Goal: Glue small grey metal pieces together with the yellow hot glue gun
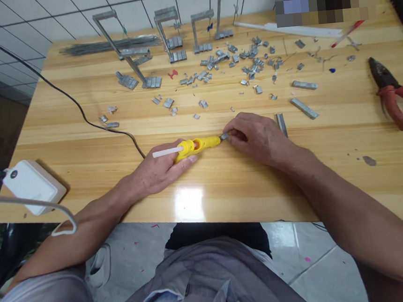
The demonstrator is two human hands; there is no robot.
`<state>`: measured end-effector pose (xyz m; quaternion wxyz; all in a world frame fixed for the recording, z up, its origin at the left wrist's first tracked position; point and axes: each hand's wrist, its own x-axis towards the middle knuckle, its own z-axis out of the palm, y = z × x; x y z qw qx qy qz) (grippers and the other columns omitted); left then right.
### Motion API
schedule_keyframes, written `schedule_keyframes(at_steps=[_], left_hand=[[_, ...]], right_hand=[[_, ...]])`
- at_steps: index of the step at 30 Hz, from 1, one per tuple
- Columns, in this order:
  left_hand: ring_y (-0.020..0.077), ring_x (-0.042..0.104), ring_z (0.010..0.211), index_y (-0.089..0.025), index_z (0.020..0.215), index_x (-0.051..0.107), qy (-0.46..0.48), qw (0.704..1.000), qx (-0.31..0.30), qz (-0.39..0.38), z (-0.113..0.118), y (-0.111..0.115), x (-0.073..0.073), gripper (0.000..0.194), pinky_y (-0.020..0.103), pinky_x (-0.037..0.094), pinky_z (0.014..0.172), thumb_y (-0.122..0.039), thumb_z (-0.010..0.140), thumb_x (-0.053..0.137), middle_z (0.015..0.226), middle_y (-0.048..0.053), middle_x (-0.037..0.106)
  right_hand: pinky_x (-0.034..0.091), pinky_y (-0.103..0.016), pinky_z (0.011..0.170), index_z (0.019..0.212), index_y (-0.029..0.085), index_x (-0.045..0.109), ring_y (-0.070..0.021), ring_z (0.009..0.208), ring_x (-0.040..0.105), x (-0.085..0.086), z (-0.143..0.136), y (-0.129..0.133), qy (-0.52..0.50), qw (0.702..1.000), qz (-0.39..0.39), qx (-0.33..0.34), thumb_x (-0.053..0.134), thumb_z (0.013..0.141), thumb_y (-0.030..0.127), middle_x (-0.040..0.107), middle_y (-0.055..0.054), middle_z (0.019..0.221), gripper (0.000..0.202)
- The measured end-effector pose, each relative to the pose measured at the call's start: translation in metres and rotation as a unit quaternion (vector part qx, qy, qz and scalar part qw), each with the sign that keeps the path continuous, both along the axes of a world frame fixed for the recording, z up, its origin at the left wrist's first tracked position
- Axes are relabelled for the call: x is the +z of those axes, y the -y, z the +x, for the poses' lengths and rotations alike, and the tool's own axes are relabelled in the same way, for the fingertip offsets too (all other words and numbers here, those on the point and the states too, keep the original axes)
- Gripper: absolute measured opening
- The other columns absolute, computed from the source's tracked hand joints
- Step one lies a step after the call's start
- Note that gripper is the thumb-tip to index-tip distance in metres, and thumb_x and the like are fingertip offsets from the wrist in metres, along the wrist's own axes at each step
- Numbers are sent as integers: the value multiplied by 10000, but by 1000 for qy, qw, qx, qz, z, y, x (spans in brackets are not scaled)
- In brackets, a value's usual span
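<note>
My left hand point(166, 167) is wrapped round a yellow hot glue gun point(206, 143). A white glue stick point(166, 151) juts from its back end, and its nozzle points right. At the nozzle tip is a small grey metal piece point(224, 136), pinched between the fingertips of my right hand point(256, 136). Whether the nozzle touches the piece, I cannot tell. Just beyond my right wrist lies a short grey metal strip point(281, 124), partly hidden by the hand. Two more grey strips point(304, 108) lie farther back on the right.
Several grey metal frames point(136, 67) stand along the back, near a bundle of thin wires point(83, 48). Small metal bits point(250, 64) are scattered mid-table. Red-handled pliers point(390, 94) lie right; a white power bank point(35, 184) sits left. A black cable point(81, 110) crosses the left side.
</note>
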<state>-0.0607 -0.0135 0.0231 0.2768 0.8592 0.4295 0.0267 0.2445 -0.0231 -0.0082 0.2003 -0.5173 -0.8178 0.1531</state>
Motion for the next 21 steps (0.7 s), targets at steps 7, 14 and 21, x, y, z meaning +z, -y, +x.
schedule_keyframes(at_steps=[7,14,21], left_hand=[[282,745,909,-227,1136,789,1,999,29,-20,-5,0,-2,619,366,573,809,-728,1124,425,955,87,797],[299,760,1021,-197,1063,784,-3,999,45,-29,-4,-1,-6,657,395,604,910,-730,1108,402,1060,125,817],[268,742,933,-213,1095,803,12,999,52,-11,-6,1,-4,649,348,591,836,-741,1108,427,940,81,805]], right_hand=[[468,-362,773,1046,223,794,-251,925,703,-1,1,0,0,1000,-4,-7,598,996,176,796,-95,1017,207],[481,-371,784,1135,216,793,-252,878,690,-4,1,-1,-8,1000,-3,-14,625,969,181,803,-89,1001,238],[471,-366,763,1067,227,810,-257,917,698,0,1,0,-2,1000,-6,1,583,988,176,797,-97,1025,245]])
